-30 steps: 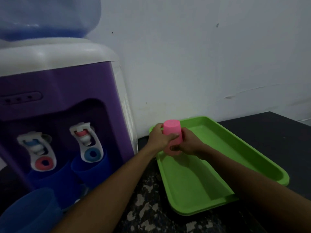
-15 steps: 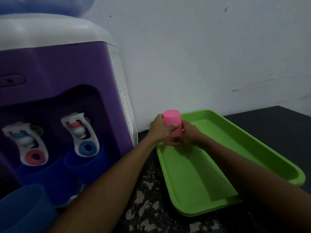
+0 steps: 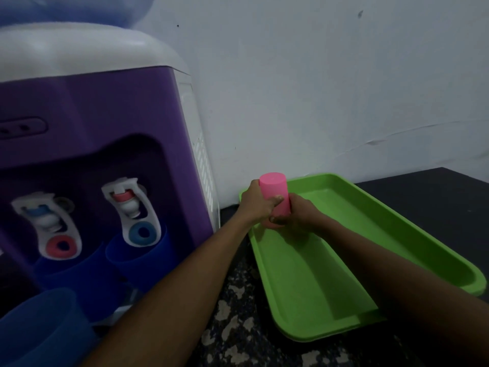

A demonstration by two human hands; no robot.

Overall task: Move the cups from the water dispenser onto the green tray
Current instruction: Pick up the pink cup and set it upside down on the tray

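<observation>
A pink cup point(image 3: 274, 192) stands upside down at the far left corner of the green tray point(image 3: 307, 276). My left hand point(image 3: 256, 202) grips it from the left and my right hand point(image 3: 297, 217) holds its lower part from the right. Whether its rim touches the tray floor is hidden by my fingers. Three blue cups remain at the purple water dispenser point(image 3: 92, 115): one point(image 3: 137, 258) under the right tap, one point(image 3: 66, 271) under the left tap, one point(image 3: 39, 324) nearest me at the lower left.
The dispenser stands just left of the tray, close to my left forearm. A white wall runs right behind the tray. The speckled dark counter point(image 3: 238, 335) lies in front, and a black surface point(image 3: 428, 192) stretches right of the tray.
Both hands have kept hold of the pink cup at the tray's far left corner, and it has sunk slightly. The view has shifted a little.
</observation>
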